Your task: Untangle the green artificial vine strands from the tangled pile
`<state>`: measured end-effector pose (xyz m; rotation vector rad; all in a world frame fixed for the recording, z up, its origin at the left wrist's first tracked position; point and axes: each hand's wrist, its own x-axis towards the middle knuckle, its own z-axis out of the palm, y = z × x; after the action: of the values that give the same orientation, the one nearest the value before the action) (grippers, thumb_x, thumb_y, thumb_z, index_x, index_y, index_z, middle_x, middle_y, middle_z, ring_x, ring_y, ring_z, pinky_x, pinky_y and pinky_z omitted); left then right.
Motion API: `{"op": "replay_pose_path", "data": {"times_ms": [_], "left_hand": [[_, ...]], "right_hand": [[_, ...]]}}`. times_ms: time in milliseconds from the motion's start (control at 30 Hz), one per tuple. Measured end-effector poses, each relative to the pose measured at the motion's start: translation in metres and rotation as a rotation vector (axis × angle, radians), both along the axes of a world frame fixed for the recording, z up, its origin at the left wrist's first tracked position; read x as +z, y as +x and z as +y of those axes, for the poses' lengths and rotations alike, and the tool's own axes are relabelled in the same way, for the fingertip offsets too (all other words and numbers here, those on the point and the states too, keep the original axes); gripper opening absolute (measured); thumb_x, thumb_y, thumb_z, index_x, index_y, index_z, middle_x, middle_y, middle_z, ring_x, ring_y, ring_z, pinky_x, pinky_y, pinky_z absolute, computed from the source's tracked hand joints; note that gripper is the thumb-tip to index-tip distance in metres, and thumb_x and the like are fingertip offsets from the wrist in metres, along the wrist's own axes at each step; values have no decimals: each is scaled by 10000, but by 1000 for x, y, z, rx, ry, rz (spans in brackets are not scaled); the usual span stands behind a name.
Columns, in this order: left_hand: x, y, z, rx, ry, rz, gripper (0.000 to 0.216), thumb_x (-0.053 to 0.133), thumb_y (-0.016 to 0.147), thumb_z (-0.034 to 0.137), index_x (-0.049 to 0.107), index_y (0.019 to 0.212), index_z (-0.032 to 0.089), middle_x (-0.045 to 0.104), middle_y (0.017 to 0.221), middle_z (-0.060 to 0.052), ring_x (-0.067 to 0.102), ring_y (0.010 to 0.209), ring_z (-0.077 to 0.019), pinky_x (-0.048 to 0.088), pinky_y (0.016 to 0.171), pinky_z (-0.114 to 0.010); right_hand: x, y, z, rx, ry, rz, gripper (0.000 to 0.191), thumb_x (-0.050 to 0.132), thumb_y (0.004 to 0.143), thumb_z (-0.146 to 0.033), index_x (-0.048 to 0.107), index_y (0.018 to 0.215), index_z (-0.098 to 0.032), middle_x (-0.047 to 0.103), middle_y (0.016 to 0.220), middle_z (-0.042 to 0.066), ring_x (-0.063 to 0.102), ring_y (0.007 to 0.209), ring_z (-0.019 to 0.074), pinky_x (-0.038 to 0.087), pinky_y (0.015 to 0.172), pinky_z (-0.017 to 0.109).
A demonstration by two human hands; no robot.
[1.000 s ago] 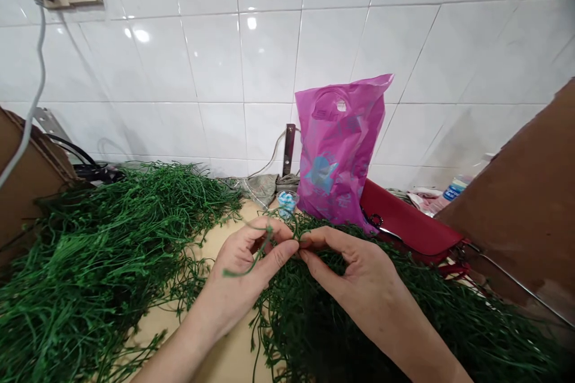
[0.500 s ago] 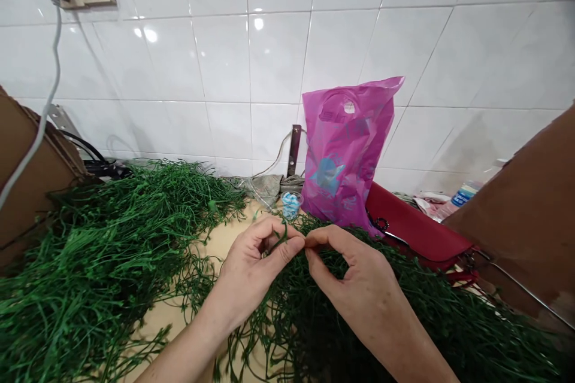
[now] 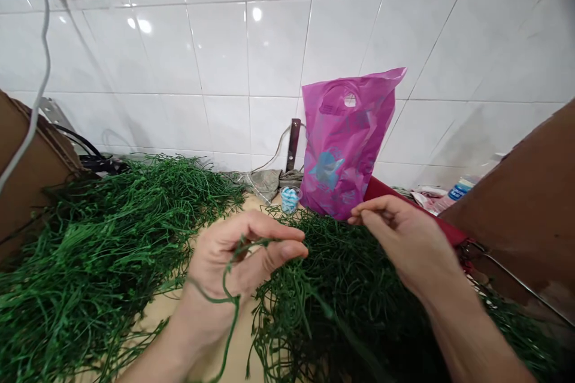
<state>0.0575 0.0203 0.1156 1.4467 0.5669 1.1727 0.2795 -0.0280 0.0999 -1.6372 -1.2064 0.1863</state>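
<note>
While our left hand [image 3: 213, 254] pinches a green strand [image 3: 236, 302], only a narrow tabletop strip [image 3: 162, 306] shows between green heaps [image 3: 112, 251]. Our right hand [image 3: 415, 239], fingertips together, hangs by the purple bag [image 3: 345, 143], the tiled wall [image 3: 202, 60] barring the far side.

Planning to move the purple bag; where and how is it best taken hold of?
Probably by the cut-out handle at its top, from above and in front: the purple bag stands upright, the handle facing the camera with nothing covering it. The foot looks worse, with the small cup beside it and green stems before it.
</note>
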Motion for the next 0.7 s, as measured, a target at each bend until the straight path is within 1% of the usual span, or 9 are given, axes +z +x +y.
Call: {"op": "replay_pose_path", "data": {"times_ms": [100,167,267,333,400,467,567,667,700], "left_hand": [[0,-2,8,14,-32,-46,70,782,792,259,747,780,200,757,729,-6,693,712,-134,541,717,-236],[-7,3,16,26,-79,-70,99,769,802,273,735,789,180,757,744,-17,681,681,-131,538,690,-239],[-15,12,21,18,-154,-26,128,782,776,280,731,778,162,753,760,-27,655,623,-122,521,628,-235],[-16,14,20,-5,-180,-10,120,786,766,273,736,771,164,751,765,-25,644,609,-113,512,622,-231],[-14,15,17,-31,-194,-4,107,789,759,265,743,769,168,740,741,-17,642,617,-116,508,627,-233],[-11,13,13,-51,-199,-5,116,803,742,264,748,781,170,715,689,-9,641,630,-130,507,631,-242],[-10,12,10,-78,-201,11,185,770,785,346,743,800,164,683,650,-15,625,631,-149,504,648,-266],[-12,13,9,-111,-209,-112,307,681,859,453,682,748,167,707,772,-42,647,783,-165,509,798,-280],[-12,14,9,-137,-264,-189,335,664,869,472,643,727,169,698,765,-36,646,815,-160,503,824,-268]], "right_hand": [[12,11,-15,51,-94,-176,194,598,824,-369,708,872,-217,730,738,31,647,623,174,490,558,282],[19,6,-25,96,-139,-280,230,602,844,-410,725,931,-237,750,818,45,666,673,201,509,579,308],[21,-13,-33,87,-124,-314,318,562,888,-484,720,1040,-253,757,994,68,698,847,248,557,712,360],[17,-27,-31,114,-126,-273,354,548,908,-509,697,1124,-272,745,1067,60,694,930,247,563,815,378],[10,-41,-25,221,-146,-210,372,570,910,-495,660,1210,-294,721,1158,45,673,1039,238,537,935,385],[2,-53,-18,364,-171,-131,345,560,927,-455,652,1217,-292,703,1205,36,648,1108,219,503,1007,368],[-5,-64,-9,498,-200,-7,318,430,988,-428,683,1051,-246,728,1065,39,680,977,185,552,904,297],[-6,-68,-6,484,-177,-5,334,396,992,-430,647,893,-233,712,870,28,677,801,171,579,726,243],[-4,-69,-7,476,-164,-32,316,410,987,-420,630,856,-235,695,820,21,665,755,165,574,689,232]]}}
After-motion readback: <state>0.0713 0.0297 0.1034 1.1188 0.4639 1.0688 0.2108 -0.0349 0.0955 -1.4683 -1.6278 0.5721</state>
